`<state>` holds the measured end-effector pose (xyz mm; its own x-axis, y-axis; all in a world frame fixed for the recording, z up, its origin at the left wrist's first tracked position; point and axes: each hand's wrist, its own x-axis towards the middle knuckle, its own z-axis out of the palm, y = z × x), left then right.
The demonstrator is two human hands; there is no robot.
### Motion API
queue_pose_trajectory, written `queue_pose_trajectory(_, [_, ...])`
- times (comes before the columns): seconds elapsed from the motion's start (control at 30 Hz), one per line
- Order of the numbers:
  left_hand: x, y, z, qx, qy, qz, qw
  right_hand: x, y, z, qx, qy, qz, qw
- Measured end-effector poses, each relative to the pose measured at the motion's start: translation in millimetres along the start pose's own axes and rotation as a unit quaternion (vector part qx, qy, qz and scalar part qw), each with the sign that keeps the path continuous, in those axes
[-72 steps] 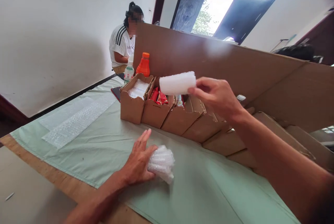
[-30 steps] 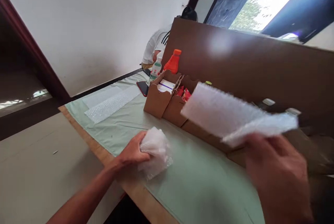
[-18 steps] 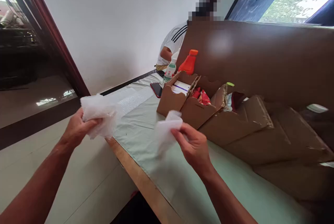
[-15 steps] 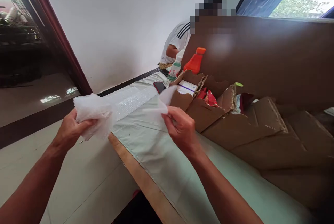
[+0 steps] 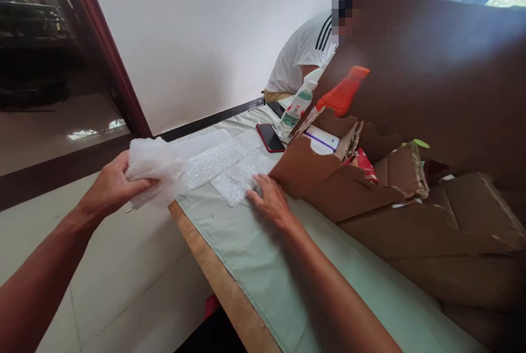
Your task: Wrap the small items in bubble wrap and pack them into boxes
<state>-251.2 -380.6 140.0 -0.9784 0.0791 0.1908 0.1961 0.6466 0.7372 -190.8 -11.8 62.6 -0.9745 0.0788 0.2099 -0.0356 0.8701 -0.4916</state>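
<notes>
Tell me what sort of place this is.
Probably a room in a house, used as a makeshift work area: a cloth-covered table holds a row of cardboard bins and bubble-wrap strips, beside a white wall.

Bubble-wrap sheets [image 5: 219, 164] left of phone [image 5: 270, 138]

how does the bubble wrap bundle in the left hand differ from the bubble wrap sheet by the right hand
The bundle is bunched into a wad, while the sheet lies spread flat. The bundle is held up in the left hand, while the sheet rests over the green cloth by the right hand. The bundle looks cloudy white; the sheet looks more see-through. Both are bubble wrap.
</notes>
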Motion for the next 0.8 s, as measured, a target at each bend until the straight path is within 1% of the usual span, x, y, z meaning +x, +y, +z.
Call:
queue_pose_trajectory(0.03, [9, 11, 4.2, 0.032, -0.004, 0.032, 0.999, -4, 0, 4, 0.002, 0.002, -0.001, 1.0])
queue_pose_trajectory(0.1, [27, 39, 18.0, 0.095, -0.014, 0.121, 0.988, -8, -1, 13, 0.01, 0.014, -0.004, 1.0])
queue_pose_trajectory(0.17, [45, 68, 39.4, 0.138, -0.027, 0.21, 0.967, -9, -3, 20, 0.022, 0.036, -0.001, 0.999])
queue_pose_trajectory(0.2, [54, 82, 52.8, 0.156, -0.04, 0.244, 0.956, -10, -2, 22, 0.029, 0.05, 0.005, 0.998])
queue_pose_trajectory(0.23, [63, 93, 67.4, 0.177, -0.066, 0.27, 0.944, -10, -1, 24, 0.037, 0.065, 0.012, 0.997])
queue_pose_trajectory(0.3, [78, 109, 97.9, 0.231, -0.146, 0.306, 0.912, -13, 4, 26, 0.055, 0.097, 0.027, 0.993])
queue_pose_trajectory(0.37, [91, 115, 125.1, 0.282, -0.243, 0.321, 0.871, -15, 9, 26, 0.076, 0.124, 0.036, 0.989])
queue_pose_trajectory(0.43, [100, 114, 143.6, 0.305, -0.316, 0.317, 0.841, -17, 13, 26, 0.097, 0.142, 0.039, 0.984])
queue_pose_trajectory(0.47, [103, 112, 148.7, 0.305, -0.335, 0.314, 0.834, -17, 13, 25, 0.107, 0.149, 0.04, 0.982])
queue_pose_trajectory(0.5, [105, 109, 151.1, 0.302, -0.342, 0.314, 0.833, -17, 14, 25, 0.116, 0.156, 0.041, 0.98])
queue_pose_trajectory(0.6, [109, 101, 147.6, 0.291, -0.333, 0.336, 0.832, -18, 12, 25, 0.14, 0.172, 0.045, 0.974])
queue_pose_trajectory(0.7, [111, 98, 142.3, 0.324, -0.354, 0.351, 0.804, -19, 10, 25, 0.155, 0.176, 0.05, 0.971])
queue_pose_trajectory(0.8, [117, 102, 143.2, 0.372, -0.364, 0.352, 0.778, -19, 11, 25, 0.159, 0.175, 0.055, 0.97])
